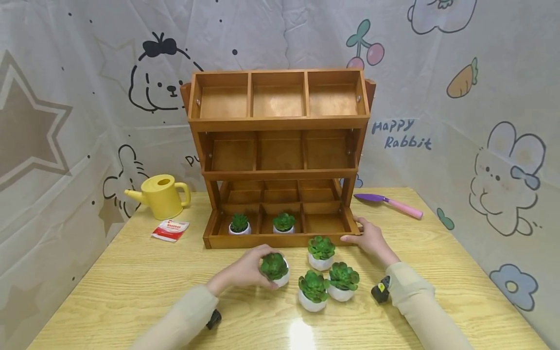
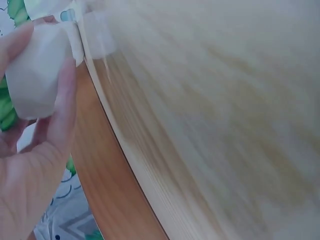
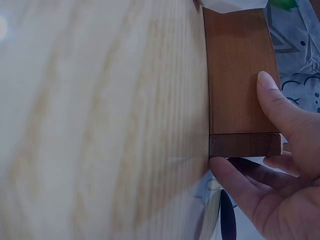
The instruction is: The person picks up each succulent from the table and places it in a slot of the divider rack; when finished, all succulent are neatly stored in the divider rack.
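My left hand [image 1: 249, 268] grips a potted succulent [image 1: 274, 267] in front of the wooden shelf [image 1: 280, 124]. In the left wrist view its white pot [image 2: 37, 75] sits between thumb and fingers. My right hand [image 1: 371, 238] holds the shelf's bottom right front corner. The right wrist view has the thumb on the front board [image 3: 242, 75] and the fingers around its end. Between the hands stand three more succulents: a rear one [image 1: 321, 253], a front one [image 1: 313, 290] and a right one [image 1: 343, 281]. Two succulents occupy the bottom row's left [image 1: 239, 224] and middle [image 1: 284, 223] compartments.
A yellow watering can [image 1: 163, 197] stands left of the shelf, with a red and white packet [image 1: 170, 230] in front of it. At the right lies a small trowel [image 1: 388, 204] with a purple blade and pink handle. Patterned cloth [image 1: 437, 73] hangs behind the table.
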`<state>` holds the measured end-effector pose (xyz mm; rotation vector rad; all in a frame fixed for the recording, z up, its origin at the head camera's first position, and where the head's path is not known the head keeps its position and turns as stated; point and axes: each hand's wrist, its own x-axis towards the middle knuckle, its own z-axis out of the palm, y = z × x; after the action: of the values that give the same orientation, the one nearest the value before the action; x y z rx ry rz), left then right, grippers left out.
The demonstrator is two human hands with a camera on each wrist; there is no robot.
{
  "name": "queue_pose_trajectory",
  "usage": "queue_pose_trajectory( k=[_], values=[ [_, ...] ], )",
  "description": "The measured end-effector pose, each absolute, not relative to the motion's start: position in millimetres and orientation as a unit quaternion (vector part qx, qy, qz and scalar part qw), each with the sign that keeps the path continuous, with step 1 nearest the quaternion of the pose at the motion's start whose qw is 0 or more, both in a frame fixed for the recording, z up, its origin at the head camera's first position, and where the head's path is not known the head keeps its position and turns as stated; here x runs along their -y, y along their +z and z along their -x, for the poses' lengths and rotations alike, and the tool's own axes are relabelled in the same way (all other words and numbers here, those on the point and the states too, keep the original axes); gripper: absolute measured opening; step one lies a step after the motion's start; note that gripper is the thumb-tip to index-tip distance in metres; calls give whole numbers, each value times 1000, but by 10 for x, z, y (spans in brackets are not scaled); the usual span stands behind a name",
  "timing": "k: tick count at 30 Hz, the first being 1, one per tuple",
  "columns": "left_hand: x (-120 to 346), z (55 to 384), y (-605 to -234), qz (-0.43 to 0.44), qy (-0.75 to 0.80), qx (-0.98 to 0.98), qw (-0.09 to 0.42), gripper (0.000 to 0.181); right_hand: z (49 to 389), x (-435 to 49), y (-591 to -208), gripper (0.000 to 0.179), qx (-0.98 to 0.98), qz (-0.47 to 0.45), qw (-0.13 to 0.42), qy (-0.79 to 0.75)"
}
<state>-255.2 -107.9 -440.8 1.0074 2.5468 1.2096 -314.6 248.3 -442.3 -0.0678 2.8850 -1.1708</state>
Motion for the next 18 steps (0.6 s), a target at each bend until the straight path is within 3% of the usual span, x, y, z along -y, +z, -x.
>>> queue_pose_trajectory(
  k=[18],
  values=[
    [573,2704,-4321,-247,468,-848,-43,73,3142,-2503,-4426,88,-926,24,9,-377]
  ],
)
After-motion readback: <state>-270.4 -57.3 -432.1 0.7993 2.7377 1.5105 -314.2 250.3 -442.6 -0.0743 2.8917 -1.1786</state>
